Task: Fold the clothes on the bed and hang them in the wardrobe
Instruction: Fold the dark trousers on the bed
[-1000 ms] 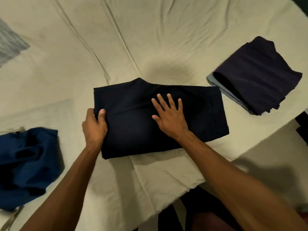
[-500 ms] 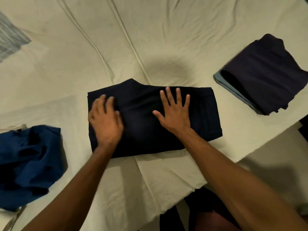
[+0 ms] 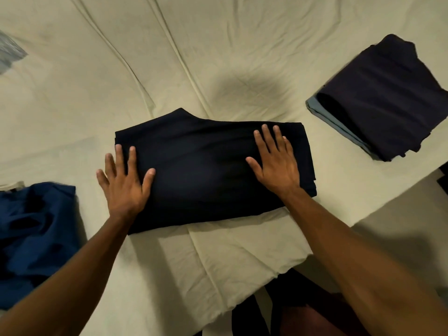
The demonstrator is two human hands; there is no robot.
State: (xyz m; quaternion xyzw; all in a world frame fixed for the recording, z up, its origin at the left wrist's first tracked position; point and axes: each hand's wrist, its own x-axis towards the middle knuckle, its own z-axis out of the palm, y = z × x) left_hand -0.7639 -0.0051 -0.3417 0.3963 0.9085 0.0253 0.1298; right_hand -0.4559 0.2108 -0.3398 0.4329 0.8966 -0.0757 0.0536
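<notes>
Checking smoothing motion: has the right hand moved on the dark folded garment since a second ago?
Yes. The right hand has slid from the middle of the folded garment toward its right end, nearer the folded stack.

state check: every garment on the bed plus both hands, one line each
dark garment: folded flat, centre of bed sheet
blue garment: crumpled, unfolded
dark folded stack: folded, lying on a light blue piece
left hand: fingers straight, pressing the dark garment's left edge
right hand: flat on its right part
</notes>
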